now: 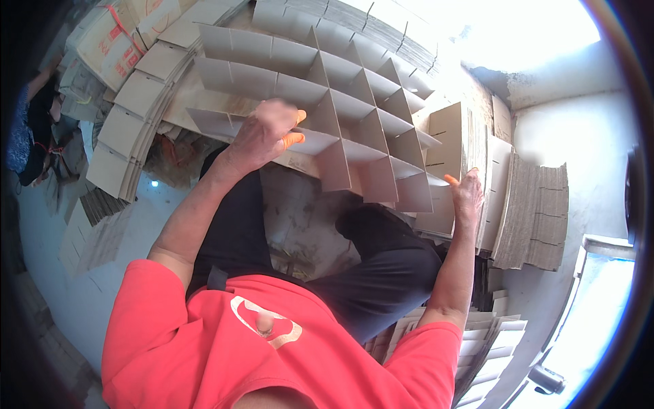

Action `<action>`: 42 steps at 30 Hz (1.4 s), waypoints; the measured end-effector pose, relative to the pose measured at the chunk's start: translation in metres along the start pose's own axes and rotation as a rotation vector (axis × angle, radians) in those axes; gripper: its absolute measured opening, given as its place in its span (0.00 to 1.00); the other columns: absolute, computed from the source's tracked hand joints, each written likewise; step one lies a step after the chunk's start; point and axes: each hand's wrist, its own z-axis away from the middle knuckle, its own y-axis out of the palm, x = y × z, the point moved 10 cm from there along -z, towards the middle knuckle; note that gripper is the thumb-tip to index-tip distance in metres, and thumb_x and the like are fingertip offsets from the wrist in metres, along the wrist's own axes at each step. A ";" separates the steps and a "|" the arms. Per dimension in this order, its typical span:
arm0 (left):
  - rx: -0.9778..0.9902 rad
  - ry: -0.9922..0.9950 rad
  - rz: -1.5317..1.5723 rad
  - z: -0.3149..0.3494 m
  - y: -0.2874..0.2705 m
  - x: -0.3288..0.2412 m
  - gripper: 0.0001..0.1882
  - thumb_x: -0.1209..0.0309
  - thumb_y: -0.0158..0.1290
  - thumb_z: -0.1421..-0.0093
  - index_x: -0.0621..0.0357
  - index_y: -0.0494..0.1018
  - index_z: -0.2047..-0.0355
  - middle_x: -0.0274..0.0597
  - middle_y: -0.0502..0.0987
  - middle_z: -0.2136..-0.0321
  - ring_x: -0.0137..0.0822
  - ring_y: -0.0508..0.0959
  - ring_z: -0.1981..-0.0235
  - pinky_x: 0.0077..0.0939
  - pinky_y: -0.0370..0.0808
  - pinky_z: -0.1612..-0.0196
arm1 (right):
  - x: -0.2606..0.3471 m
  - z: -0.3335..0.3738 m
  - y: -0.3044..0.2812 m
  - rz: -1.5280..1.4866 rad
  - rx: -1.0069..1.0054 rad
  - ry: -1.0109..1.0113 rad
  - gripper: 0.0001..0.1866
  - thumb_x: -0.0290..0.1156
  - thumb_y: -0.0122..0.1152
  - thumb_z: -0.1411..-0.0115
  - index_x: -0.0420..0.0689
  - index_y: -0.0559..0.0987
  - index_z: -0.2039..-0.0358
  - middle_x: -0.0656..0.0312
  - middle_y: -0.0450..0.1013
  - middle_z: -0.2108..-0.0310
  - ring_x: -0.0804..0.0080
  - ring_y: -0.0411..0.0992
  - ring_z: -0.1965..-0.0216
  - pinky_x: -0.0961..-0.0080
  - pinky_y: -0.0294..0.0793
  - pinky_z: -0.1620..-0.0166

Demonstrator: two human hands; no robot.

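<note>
Head view, tabletop: a brown tabletop (219,101), partly hidden by the cardboard on it, lies in front of the seated person.
Cardboard grid: a divider of interlocking slotted strips (327,116) stands upright on the tabletop, mostly toward its right half, its front corner reaching the near edge.
Grid's left end: the long strips run out toward the tabletop's left edge with no cross strips between them there; slits show along their upper edges.
Left hand: the person's left hand (269,129) is over the near long strip, fingers curled, with orange covers on two digits; whether they are clamped on the strip I cannot tell.
Right hand: the right hand (469,194) is by the upright strip stack (446,140) at the tabletop's right side, an orange-tipped thumb standing apart from the fingers; whether any strip is between them cannot be told.
Around the edges: more flat cardboard is piled along the left edge (126,129), the far edge (381,31) and beyond the right edge (535,211).
Step in hand: probably fitting cross strips into the long ones, with the right part joined and the left part unfilled.
Next move: it seems to call for one strip separated cleanly from the stack by the right hand, its slits lined up over vacant slits, while the left hand steadies the long strips so they don't lean.
</note>
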 end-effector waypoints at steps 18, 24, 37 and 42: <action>-0.002 -0.015 -0.089 0.014 -0.017 0.008 0.23 0.66 0.63 0.55 0.63 0.74 0.59 0.42 0.78 0.64 0.41 0.75 0.61 0.35 0.69 0.55 | -0.028 0.000 -0.031 -0.001 -0.267 0.173 0.20 0.49 0.50 0.37 0.45 0.78 0.69 0.50 0.76 0.76 0.52 0.76 0.73 0.58 0.73 0.70; -0.121 0.025 -0.118 0.029 -0.047 0.024 0.20 0.66 0.63 0.54 0.61 0.74 0.60 0.38 0.77 0.67 0.39 0.75 0.63 0.34 0.68 0.54 | 0.023 0.033 -0.162 -0.348 -0.939 -0.207 0.13 0.38 0.63 0.41 0.40 0.82 0.66 0.60 0.78 0.79 0.83 0.69 0.84 0.81 0.68 0.82; -0.084 -0.033 -0.029 0.043 -0.029 0.061 0.03 0.73 0.58 0.51 0.55 0.75 0.75 0.34 0.72 0.81 0.36 0.72 0.72 0.31 0.70 0.63 | 0.294 0.065 -0.137 -0.857 -0.168 -0.613 0.19 0.17 0.62 0.46 0.34 0.76 0.52 0.69 0.62 0.82 0.86 0.54 0.80 0.87 0.60 0.76; -0.085 0.037 -0.065 0.039 -0.031 0.053 0.02 0.76 0.55 0.52 0.58 0.73 0.77 0.39 0.71 0.81 0.40 0.72 0.72 0.35 0.70 0.65 | 0.325 0.065 -0.118 -0.806 -0.042 -0.518 0.18 0.18 0.60 0.45 0.34 0.75 0.52 0.63 0.58 0.85 0.83 0.55 0.81 0.84 0.62 0.76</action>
